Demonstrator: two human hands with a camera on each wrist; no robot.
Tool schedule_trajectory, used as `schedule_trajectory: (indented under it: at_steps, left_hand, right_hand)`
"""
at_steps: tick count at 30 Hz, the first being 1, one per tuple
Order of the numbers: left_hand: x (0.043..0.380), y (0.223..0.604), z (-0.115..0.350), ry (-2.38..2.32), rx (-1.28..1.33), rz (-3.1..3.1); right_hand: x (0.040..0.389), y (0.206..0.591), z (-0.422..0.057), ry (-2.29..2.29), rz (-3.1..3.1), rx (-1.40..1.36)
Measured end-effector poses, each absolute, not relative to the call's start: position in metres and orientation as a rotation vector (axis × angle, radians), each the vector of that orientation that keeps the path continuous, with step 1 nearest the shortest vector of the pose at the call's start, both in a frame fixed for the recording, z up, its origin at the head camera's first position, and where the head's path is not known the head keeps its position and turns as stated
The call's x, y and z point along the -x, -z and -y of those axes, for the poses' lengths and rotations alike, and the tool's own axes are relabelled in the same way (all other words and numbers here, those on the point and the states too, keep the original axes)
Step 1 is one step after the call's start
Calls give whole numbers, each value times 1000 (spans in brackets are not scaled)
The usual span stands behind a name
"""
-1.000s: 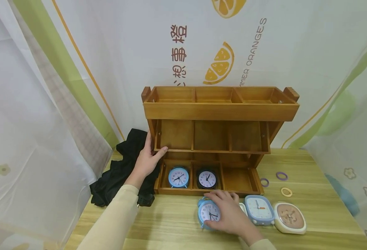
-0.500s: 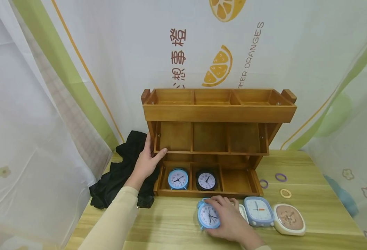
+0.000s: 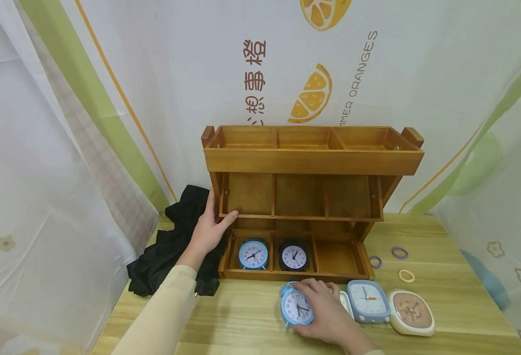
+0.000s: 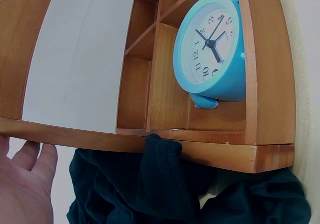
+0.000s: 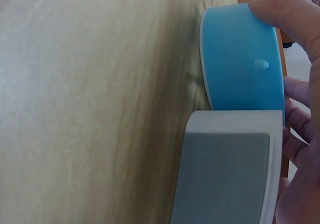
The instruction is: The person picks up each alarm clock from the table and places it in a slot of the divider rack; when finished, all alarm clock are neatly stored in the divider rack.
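My left hand (image 3: pixel 207 229) holds the left side of a tiered wooden storage box (image 3: pixel 314 161), thumb over its front edge. In the left wrist view its fingers (image 4: pixel 44 166) go partly behind the wood. My right hand (image 3: pixel 324 310) grips a light-blue round alarm clock (image 3: pixel 297 306) that lies face up on the table before the box, thumb and fingers at its sides. Beside it sits a white clock (image 5: pixel 227 174), mostly hidden by the hand in the head view. The bottom tier holds another blue alarm clock (image 3: pixel 253 254) at left and a black alarm clock (image 3: pixel 293 257) in the middle.
A blue square clock (image 3: pixel 368 301) and a cream clock with a brown face (image 3: pixel 411 311) lie to the right. Two purple rings (image 3: pixel 400 253) and a yellow ring (image 3: pixel 406 275) are beyond them. Black cloth (image 3: pixel 171 241) bunches left of the box.
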State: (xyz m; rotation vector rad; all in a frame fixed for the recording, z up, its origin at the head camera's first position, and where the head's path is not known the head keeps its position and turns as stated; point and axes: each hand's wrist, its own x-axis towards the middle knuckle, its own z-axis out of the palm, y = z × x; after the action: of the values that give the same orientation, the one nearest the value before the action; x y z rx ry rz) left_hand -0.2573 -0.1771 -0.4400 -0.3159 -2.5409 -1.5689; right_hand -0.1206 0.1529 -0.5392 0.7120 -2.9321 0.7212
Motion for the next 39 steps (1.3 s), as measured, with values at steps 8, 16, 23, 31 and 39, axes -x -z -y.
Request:
schedule_trajectory:
  at_steps: [8,16,23,31,39]
  left_hand:
    - [258,440,176,1568,328,2533]
    - [257,439,177,1570,318,2536]
    - [258,441,177,1571,331,2526]
    - [257,440,178,1562,323,2531]
    - [258,439,177,1560,327,2533]
  right_hand:
    - [121,537,-156,-745,2913,-714]
    - [122,524,-159,-850,2866,-740]
    - [123,522,-161,-906,2817,-759]
    - [124,517,-162,-944,2808,-772]
    - [125,512,-163,-965,2792,-783]
